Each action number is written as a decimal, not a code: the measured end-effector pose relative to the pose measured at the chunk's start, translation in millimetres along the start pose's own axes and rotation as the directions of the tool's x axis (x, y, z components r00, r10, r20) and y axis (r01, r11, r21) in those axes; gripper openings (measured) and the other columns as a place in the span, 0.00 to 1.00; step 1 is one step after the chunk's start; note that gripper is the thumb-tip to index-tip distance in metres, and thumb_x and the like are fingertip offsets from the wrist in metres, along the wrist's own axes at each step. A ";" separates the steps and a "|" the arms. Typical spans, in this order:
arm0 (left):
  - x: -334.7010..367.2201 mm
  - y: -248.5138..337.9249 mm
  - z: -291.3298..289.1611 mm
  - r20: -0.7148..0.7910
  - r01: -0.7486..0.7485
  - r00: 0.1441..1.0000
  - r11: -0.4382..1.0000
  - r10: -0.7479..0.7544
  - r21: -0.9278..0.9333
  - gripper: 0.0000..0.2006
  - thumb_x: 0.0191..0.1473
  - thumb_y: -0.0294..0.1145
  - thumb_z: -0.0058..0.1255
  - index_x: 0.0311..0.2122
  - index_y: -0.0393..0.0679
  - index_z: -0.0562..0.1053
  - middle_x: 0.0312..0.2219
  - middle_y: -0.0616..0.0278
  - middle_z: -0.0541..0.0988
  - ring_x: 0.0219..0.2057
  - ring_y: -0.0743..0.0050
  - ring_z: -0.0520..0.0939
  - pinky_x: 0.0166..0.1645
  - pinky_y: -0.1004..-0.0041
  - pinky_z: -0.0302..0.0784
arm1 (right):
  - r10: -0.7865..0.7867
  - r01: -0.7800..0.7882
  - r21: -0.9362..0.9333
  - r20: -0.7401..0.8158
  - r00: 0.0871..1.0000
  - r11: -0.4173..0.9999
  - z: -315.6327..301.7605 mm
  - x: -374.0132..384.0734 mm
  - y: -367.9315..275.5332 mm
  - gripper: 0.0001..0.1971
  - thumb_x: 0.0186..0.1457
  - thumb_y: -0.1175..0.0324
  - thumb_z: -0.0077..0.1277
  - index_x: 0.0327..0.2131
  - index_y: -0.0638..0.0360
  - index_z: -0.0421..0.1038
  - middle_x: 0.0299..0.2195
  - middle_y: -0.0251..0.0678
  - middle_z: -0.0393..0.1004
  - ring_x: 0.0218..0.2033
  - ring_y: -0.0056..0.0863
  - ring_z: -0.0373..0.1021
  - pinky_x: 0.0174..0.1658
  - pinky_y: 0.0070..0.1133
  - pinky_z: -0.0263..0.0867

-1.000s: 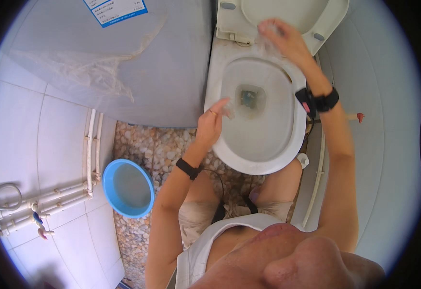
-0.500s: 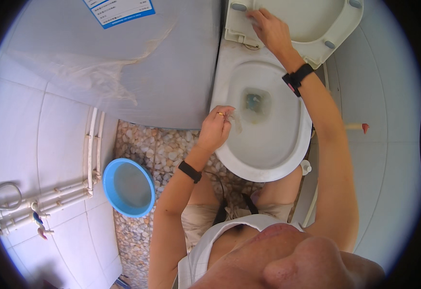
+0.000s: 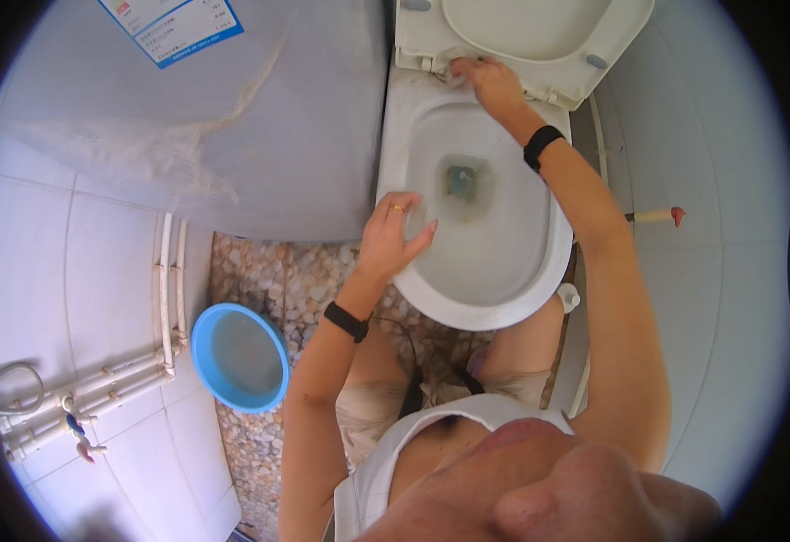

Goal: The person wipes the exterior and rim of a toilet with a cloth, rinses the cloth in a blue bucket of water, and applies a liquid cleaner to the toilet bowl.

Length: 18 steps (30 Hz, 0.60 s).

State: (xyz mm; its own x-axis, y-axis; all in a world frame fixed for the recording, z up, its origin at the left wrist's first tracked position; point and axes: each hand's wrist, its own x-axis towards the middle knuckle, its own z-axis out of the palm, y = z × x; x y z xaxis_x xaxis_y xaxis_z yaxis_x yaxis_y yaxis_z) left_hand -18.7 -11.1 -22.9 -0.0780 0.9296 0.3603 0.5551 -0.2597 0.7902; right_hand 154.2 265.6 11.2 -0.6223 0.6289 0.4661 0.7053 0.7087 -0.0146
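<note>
Pressing a pale wad [image 3: 455, 79], seemingly pinched in the right hand [image 3: 496, 93], to the hinge strip at the toilet's [image 3: 479, 316] rear edge.
Bunching the right fingers tight, probably to suit the narrow gap laid bare by the raised seat [image 3: 617, 41]. Curving the left hand [image 3: 389, 238] over the left rim with thumb and fingers spread apart, perhaps around a translucent scrap [image 3: 416, 217], too blurred to be sure of; placed there, likely letting any drips land inside the bowl.
</note>
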 end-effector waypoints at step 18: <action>2.7 -2.7 9.8 -0.018 -0.006 1.000 0.999 0.007 0.036 0.17 0.47 0.33 0.62 0.41 0.39 0.70 0.36 0.54 0.74 0.35 0.58 0.77 0.41 0.67 0.75 | 0.245 -0.255 0.260 0.069 0.967 0.931 -29.4 -4.3 13.8 0.13 0.48 0.77 0.50 0.38 0.50 0.76 0.32 0.40 0.78 0.32 0.43 0.72 0.38 0.31 0.69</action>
State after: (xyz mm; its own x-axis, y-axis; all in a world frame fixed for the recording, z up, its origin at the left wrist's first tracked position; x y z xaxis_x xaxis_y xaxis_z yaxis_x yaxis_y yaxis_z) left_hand -12.3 -5.4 -28.9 -0.0889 0.9230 0.3745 0.5854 -0.2557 0.7693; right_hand 176.6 263.3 35.0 -0.4522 0.8041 0.3858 0.7275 0.5828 -0.3620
